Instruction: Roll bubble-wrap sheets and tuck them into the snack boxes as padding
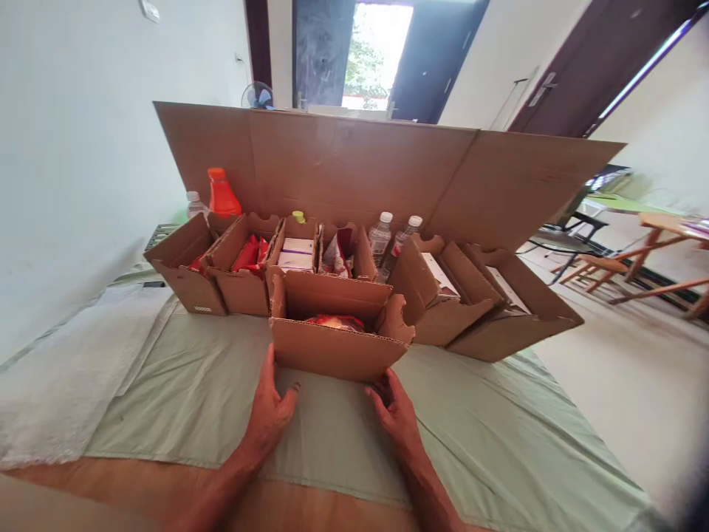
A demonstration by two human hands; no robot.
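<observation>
A small open cardboard box (332, 347) stands in front of me on a pale green cloth (487, 428), with a red and white packet (335, 322) inside. My left hand (270, 414) lies on the cloth with its fingertips against the box's lower left corner, fingers stretched. My right hand (396, 414) rests at the box's lower right corner, fingers loosely bent and touching the front wall. Neither hand holds anything.
Behind it runs a row of several open cardboard boxes (244, 273) holding packets and cartons. An orange bottle (222, 193) and clear water bottles (379, 238) stand by a tall cardboard sheet (354, 166). Wooden chairs (648, 266) stand at right.
</observation>
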